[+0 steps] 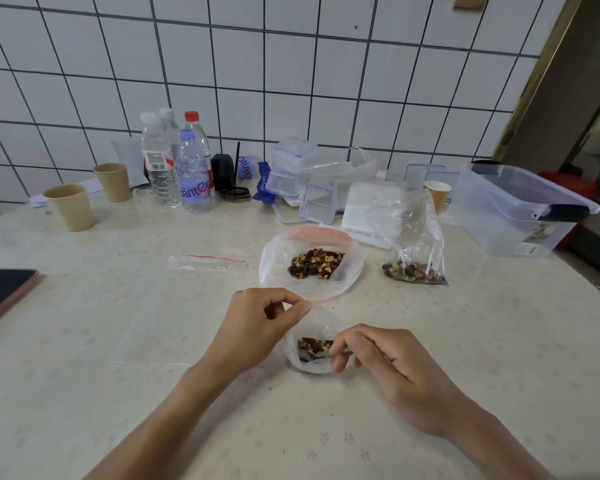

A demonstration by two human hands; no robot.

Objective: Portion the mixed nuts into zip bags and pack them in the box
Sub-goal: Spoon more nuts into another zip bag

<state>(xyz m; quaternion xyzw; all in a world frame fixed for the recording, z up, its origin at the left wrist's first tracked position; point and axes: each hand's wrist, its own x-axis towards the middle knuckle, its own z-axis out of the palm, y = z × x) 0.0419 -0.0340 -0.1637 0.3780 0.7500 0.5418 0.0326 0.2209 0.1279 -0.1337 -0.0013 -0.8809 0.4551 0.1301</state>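
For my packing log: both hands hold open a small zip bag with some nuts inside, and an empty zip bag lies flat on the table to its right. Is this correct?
Not quite. In the head view the left hand and right hand do hold open the small zip bag with nuts, but the empty zip bag lies flat on the table to its left, not its right.

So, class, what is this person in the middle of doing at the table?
The person is portioning mixed nuts. The left hand pinches the rim of a small clear zip bag to hold it open, and the right hand is at its mouth with a thin utensil. A larger open plastic bag of mixed nuts lies just beyond, one filled clear bag stands to its right, an empty red-striped zip bag lies to the left, and the clear plastic box waits far right.
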